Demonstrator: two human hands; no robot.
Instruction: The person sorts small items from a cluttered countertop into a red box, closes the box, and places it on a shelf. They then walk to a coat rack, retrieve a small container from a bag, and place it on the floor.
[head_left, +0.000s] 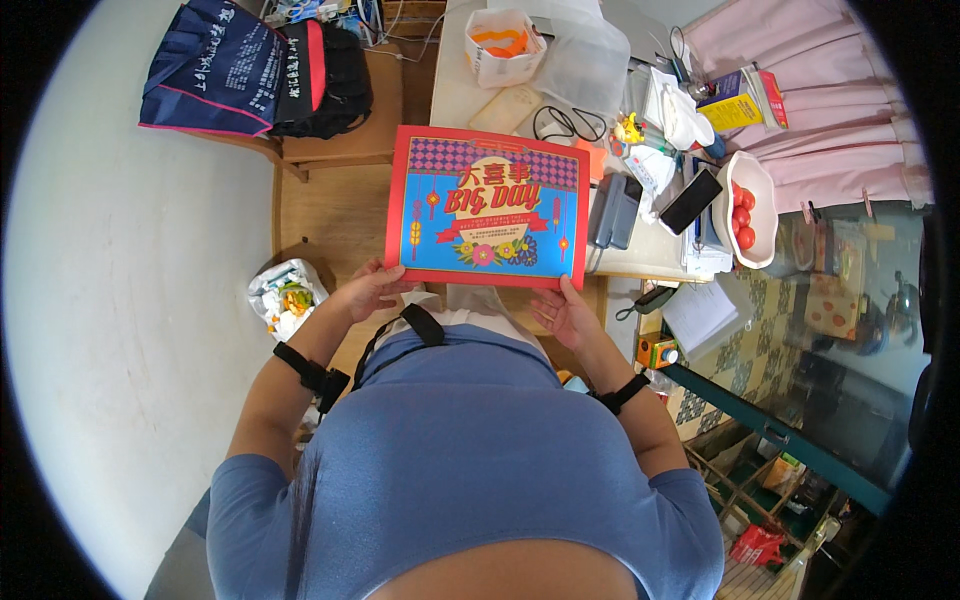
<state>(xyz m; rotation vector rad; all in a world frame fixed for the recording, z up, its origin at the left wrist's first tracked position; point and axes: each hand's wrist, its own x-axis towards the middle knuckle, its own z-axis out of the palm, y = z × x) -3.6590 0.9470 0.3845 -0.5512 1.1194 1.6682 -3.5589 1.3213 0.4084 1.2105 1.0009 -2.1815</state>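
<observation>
Between my two hands is a flat red-bordered cardboard box or panel (424, 259), printed with lanterns, flowers and large writing on blue. My left hand (373, 288) grips its near left corner, thumb on top. The near right corner is pinched by my right hand (568, 311), its thumb on the face and the other fingers partly spread below. The panel faces up towards me, and its far right part overlaps the view of the table (637, 259). Its underside and thickness are hidden.
On the table are a grey case (616, 212), a black phone (690, 201), a bowl (756, 251) of red fruit, a white bag (495, 71) and a black cable (559, 120). A chair (390, 90) holds bags (217, 75). A lined bin (262, 289) stands at left.
</observation>
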